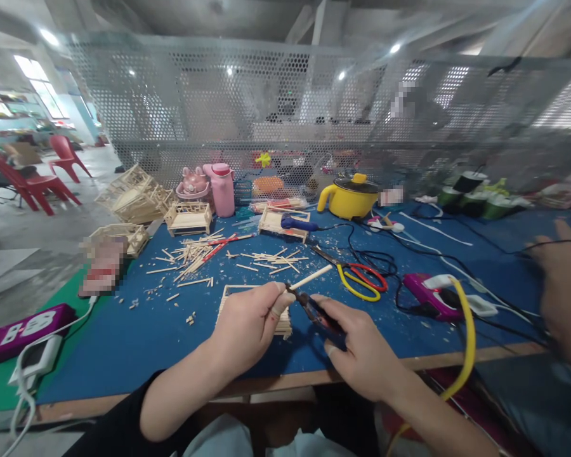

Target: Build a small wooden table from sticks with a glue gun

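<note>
Stick (311,277): pale, thin wooden stick, slanting up to the right above the tabletop, its near end pinched at the left fingertips.
Cutters (316,312): small dark tool with reddish handles, gripped in the right hand, its tip meeting the stick's near end.
Frame (233,291): flat stick-built rectangle lying on the blue tabletop, partly hidden behind the left hand.

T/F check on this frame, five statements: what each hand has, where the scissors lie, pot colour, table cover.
1. The left hand holds a thin wooden stick. True.
2. The right hand is empty. False: it grips small dark cutters closed on the stick.
3. Yellow-and-red-handled scissors lie on the table beyond the hands. True.
4. The pot at the back is green. False: it is yellow with a dark lid.
5. The table has a red cover. False: it is blue.
</note>
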Motion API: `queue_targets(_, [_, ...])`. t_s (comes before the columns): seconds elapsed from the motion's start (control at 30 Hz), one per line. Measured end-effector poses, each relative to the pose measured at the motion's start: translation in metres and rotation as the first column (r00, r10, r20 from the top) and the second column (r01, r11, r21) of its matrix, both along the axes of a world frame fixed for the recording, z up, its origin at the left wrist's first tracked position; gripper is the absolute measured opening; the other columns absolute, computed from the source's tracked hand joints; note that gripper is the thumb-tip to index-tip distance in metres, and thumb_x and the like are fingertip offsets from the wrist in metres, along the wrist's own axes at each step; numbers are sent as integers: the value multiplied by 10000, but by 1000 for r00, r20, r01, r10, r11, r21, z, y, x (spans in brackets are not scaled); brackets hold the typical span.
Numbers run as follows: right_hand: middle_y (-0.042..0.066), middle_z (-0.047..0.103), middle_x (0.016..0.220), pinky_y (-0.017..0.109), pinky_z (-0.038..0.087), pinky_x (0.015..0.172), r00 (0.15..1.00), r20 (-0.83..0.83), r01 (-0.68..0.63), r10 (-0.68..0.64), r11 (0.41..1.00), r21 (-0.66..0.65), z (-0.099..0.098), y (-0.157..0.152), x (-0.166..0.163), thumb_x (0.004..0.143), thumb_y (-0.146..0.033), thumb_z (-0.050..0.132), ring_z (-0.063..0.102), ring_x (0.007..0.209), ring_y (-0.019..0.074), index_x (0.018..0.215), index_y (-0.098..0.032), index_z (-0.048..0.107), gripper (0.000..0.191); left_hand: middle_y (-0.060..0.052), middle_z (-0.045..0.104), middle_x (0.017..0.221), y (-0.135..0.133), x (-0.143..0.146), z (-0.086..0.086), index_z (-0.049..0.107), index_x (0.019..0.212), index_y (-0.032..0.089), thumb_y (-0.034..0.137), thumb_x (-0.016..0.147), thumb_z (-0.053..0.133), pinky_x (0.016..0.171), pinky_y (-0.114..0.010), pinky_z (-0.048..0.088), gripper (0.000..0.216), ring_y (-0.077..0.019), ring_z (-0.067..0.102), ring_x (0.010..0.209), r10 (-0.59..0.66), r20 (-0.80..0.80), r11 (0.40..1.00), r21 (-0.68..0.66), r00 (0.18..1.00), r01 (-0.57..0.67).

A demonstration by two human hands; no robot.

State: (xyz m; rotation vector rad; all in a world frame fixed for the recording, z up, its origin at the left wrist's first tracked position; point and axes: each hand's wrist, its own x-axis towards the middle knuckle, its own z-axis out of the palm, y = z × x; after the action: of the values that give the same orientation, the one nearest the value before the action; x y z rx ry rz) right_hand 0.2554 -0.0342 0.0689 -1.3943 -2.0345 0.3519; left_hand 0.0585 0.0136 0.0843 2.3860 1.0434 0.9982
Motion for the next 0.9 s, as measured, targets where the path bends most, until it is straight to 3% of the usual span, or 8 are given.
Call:
queue_targets(0.13, [26,644,788,266,475,666,990,-79,-125,117,988,-93,5,3,6,612,-61,445,607,729,187,1006,-179,612,444,44,455,590,-2,0,2,452,711,205,314,960,336,552,-207,310,295,-102,417,531,3,-19,1000,27,1000,-2])
queue_targets(0.23, [5,646,821,246,457,677,969,-166,-209,182,965,-158,3,6,10,603,-42,441,581,713,156,1009,-184,616,464,41,477,598,-5,1,5,462,712,204,318,961,334,556,-209,315,302,-104,433,543,-8,-36,1000,-11,999,8])
queue_targets(0.43, [-19,573,709,214,405,582,895,-406,-318,187,904,-285,-5,8,12,576,-73,473,485,610,108,931,-156,631,397,43,470,583,-9,2,10,443,673,197,301,959,337,537,-211,298,322,-97,403,524,-60,-60,997,-48,996,57])
queue_targets(0.5, [-27,534,663,214,395,562,828,-526,-422,192,832,-360,-5,7,9,580,-107,497,463,584,100,889,-148,615,334,49,445,568,-8,2,11,432,654,196,290,956,341,525,-209,286,329,-92,381,512,-94,-43,995,-35,995,93])
queue_targets(0.63, [-20,527,657,234,414,572,666,-734,-633,133,621,-463,-6,4,4,608,-189,565,488,587,106,868,-145,578,264,53,434,579,-5,0,13,436,656,192,283,953,350,523,-201,287,322,-85,370,520,-191,25,981,-21,981,191])
queue_targets(0.77, [-9,542,681,255,432,600,558,-828,-715,64,543,-440,-13,5,7,601,-181,621,506,603,111,891,-140,572,297,43,519,663,-5,-5,18,496,776,191,294,954,363,577,-187,345,245,-83,441,590,-288,143,939,-154,947,308])
queue_targets(0.83, [-5,548,700,263,438,614,496,-868,-739,29,539,-404,-18,6,8,600,-184,635,517,618,116,916,-145,568,325,33,547,713,-7,-7,20,518,853,188,289,956,363,619,-190,369,212,-86,465,632,-284,169,926,-207,944,316])
queue_targets(0.9, [0,554,702,257,432,621,515,-856,-722,31,555,-414,-20,6,9,588,-172,649,512,626,114,919,-140,578,340,35,537,711,-8,-10,19,524,865,188,279,957,365,612,-190,363,205,-84,448,625,-259,153,932,-218,954,289])
